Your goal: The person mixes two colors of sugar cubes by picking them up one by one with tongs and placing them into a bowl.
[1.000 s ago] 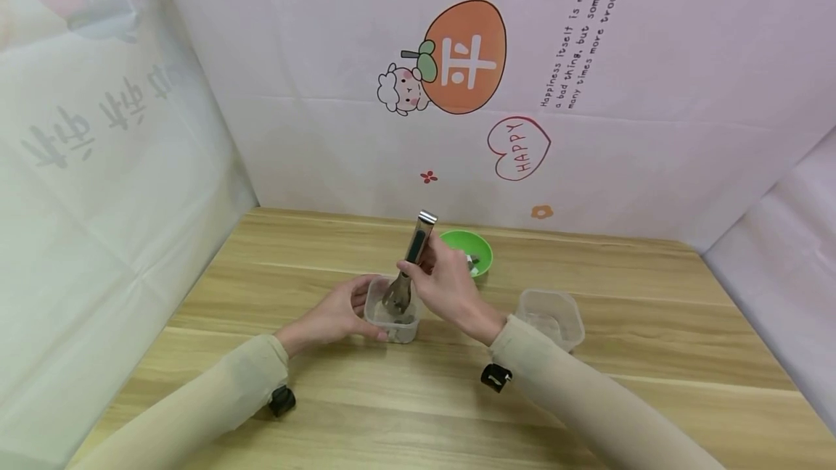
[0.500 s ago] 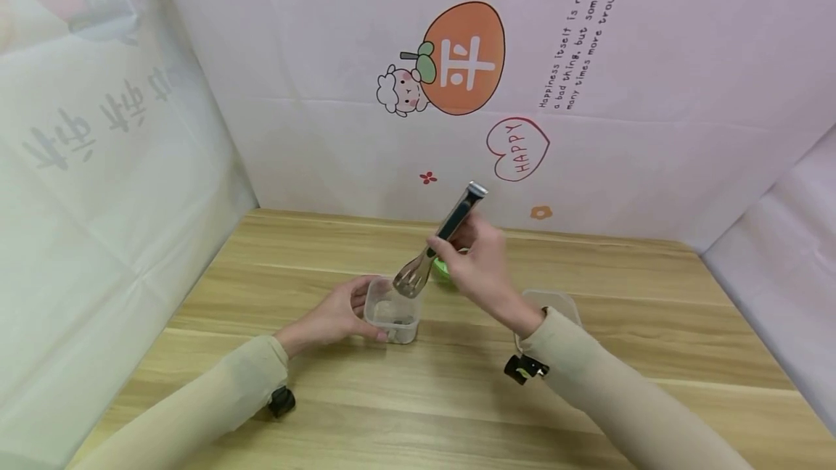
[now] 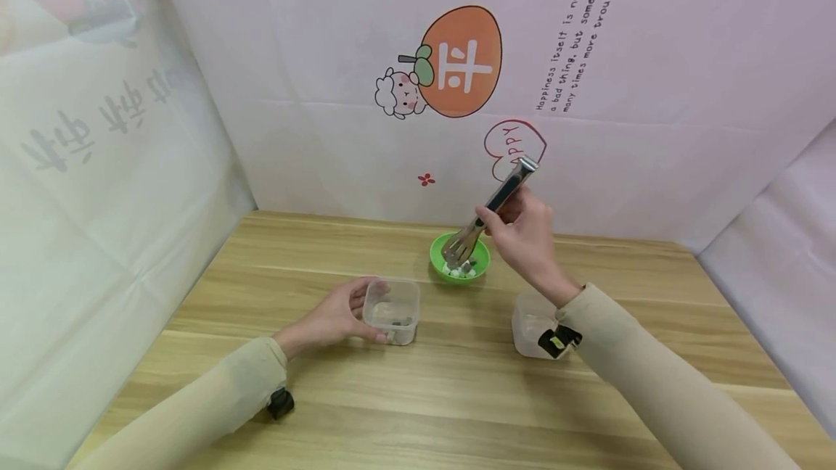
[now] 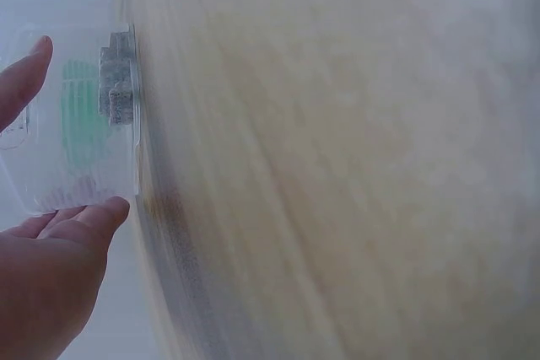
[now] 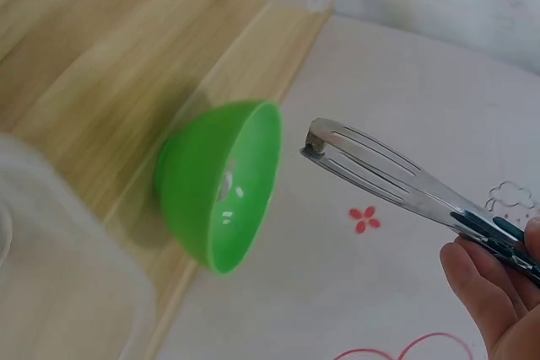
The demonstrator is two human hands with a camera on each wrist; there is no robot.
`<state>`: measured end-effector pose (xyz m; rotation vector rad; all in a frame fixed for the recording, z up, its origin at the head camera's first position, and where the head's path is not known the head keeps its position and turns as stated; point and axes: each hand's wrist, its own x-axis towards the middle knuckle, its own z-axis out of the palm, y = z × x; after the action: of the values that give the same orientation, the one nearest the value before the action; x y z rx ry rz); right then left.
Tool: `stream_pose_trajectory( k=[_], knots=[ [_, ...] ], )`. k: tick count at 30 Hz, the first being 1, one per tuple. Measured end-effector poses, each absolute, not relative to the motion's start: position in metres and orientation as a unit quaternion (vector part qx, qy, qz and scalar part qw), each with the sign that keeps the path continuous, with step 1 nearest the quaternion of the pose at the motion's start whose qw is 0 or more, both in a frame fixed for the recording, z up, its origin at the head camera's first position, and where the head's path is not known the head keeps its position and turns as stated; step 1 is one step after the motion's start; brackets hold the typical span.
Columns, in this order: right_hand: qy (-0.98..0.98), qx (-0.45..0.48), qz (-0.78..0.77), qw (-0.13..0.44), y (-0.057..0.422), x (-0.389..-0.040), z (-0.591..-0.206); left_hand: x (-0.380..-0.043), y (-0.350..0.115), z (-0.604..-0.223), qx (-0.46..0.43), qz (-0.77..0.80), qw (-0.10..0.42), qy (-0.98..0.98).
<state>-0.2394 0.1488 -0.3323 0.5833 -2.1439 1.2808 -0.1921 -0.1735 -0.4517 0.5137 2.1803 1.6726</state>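
Observation:
In the head view my left hand [image 3: 333, 315] holds a clear square plastic container [image 3: 392, 303], thumb on the near side and fingers behind. Several small grey blocks [image 4: 116, 80] lie at the container's bottom in the left wrist view. My right hand [image 3: 522, 234] grips metal serving tongs [image 3: 499, 198] with dark handle inlays, tilted with their slotted heads over a green bowl [image 3: 436, 263]. A small dark grey piece [image 5: 316, 142] shows between the tong tips in the right wrist view. White and grey pieces [image 3: 462, 271] lie inside the bowl.
A second clear plastic container [image 3: 529, 321] stands at the right, partly behind my right wrist strap [image 3: 559, 341]. The wooden table [image 3: 418, 397] ends at a printed cloth backdrop [image 3: 326, 129] behind the bowl, with cloth on both sides.
My right hand has lifted the tongs out of the left container and carried them right and away, over the green bowl. My left hand has stayed on its container.

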Motion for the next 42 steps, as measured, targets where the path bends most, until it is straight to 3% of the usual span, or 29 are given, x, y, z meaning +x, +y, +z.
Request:
stream_pose_trajectory(
  k=[22, 27, 35, 42],
  knots=[
    [-0.86, 0.158, 0.44, 0.204, 0.163, -0.268, -0.353, -0.193, -0.174, -0.453, 0.179, 0.595, 0.169, 0.766],
    [-0.846, 0.162, 0.46, 0.218, 0.164, -0.268, -0.355, -0.193, -0.174, -0.454, 0.186, 0.595, 0.167, 0.763],
    [-0.813, 0.169, 0.5, 0.245, 0.157, -0.254, -0.346, -0.194, -0.174, -0.455, 0.187, 0.595, 0.166, 0.763],
    [-0.777, 0.207, 0.558, 0.207, 0.138, -0.226, -0.337, -0.193, -0.174, -0.454, 0.186, 0.595, 0.166, 0.764]
  ],
)
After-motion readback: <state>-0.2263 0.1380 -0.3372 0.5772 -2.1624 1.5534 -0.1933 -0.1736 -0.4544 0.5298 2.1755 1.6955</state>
